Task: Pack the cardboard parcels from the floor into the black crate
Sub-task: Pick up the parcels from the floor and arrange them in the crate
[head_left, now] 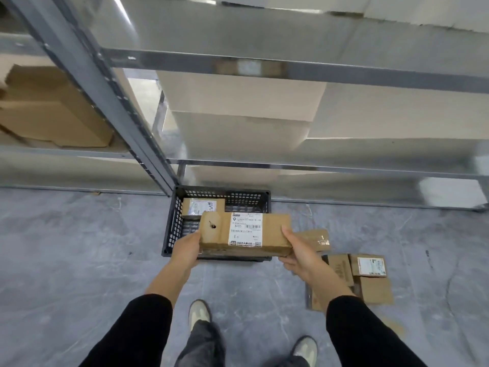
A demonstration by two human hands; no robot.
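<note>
- Head view: long brown cardboard parcel (246, 230) with a white shipping label, held level in the air by both hands, just above the near half of the crate.
- Left hand (186, 247) grips the parcel's left end; its fingers go under the box, out of sight.
- Right hand (299, 254) clamps the right end, thumb on the top face, fingers curled beneath.
- Black perforated plastic crate (173, 223) sits on the grey concrete floor (79, 247), against the foot of the grey metal shelving (148, 144).
- Small brown labelled parcel (202, 206) lies inside the crate, far-left corner.
- Loose brown cardboard parcels (367, 264) lie clustered on the floor right of the crate, partly behind the right forearm.
- Black sleeves, pale shoes (199, 312) at the bottom.
</note>
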